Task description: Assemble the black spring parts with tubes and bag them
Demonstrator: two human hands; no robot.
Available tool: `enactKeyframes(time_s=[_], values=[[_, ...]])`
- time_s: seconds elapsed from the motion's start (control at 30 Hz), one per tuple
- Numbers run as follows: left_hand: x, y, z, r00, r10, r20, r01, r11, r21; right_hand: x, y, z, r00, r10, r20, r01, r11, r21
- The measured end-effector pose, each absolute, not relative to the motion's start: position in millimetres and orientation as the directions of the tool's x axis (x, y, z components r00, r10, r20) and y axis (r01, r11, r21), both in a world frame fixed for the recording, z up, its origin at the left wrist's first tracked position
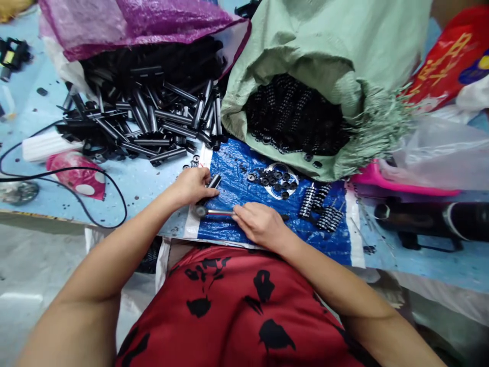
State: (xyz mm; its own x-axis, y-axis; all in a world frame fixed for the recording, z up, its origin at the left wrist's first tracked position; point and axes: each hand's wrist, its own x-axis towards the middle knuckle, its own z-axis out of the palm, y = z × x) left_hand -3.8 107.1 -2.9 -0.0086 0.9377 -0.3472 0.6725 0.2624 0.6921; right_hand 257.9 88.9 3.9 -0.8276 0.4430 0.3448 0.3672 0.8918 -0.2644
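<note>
My left hand point(193, 187) is closed around a short, shiny black tube point(215, 182) at the left edge of a blue woven sheet. My right hand point(260, 223) grips what looks like a small hammer with a metal shaft point(221, 212). Its rounded grey head point(200, 210) is just below my left fingers, close to the tube; whether they touch I cannot tell. Small black discs point(277, 178) lie scattered on the blue sheet point(229, 158) beyond my hands. To their right are several black ridged rollers point(306, 201) with thin metal pins.
A heap of black tubes point(153, 120) spills from a purple bag point(145, 25) at the back left. Behind the sheet, a green sack point(305, 30) opens onto dark ridged parts. A black cylindrical tool point(420, 219) lies right; a black cable point(122, 196) loops at left.
</note>
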Motion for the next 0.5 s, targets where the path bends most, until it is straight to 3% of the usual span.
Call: enactKeyframes(time_s=[0.07, 0.17, 0.23, 0.3, 0.37, 0.43, 0.5], values=[[-8.0, 97.6, 8.0, -0.033, 0.951, -0.309, 0.729, 0.234, 0.643, 260.0, 86.3, 3.2, -0.825, 0.458, 0.331, 0.379, 0.883, -0.278], [-37.5, 56.8, 34.0, 0.023, 0.958, -0.286, 0.797, 0.156, 0.583, 269.7, 92.5, 2.8, -0.726, 0.540, 0.426, 0.396, 0.835, -0.383], [-65.1, 22.8, 51.5, 0.148, 0.893, -0.426, 0.829, 0.123, 0.546, 275.0, 100.5, 0.0, -0.664, 0.585, 0.465, 0.447, 0.810, -0.380], [-85.3, 0.0, 60.9, 0.136, 0.842, -0.523, 0.868, 0.153, 0.473, 273.2, 106.8, -4.6, -0.652, 0.606, 0.456, 0.518, 0.795, -0.316], [-91.3, -1.1, 57.5, 0.103, 0.907, -0.407, 0.872, 0.114, 0.476, 263.6, 108.6, -7.7, -0.667, 0.618, 0.416, 0.566, 0.784, -0.257], [-86.0, 19.5, 44.1, 0.003, 0.992, -0.125, 0.900, 0.052, 0.433, 251.7, 107.7, -7.4, -0.699, 0.615, 0.365, 0.566, 0.788, -0.243], [-77.6, 51.2, 28.7, -0.112, 0.989, 0.091, 0.966, 0.087, 0.243, 245.2, 109.8, -4.2, -0.743, 0.590, 0.316, 0.534, 0.807, -0.253]])
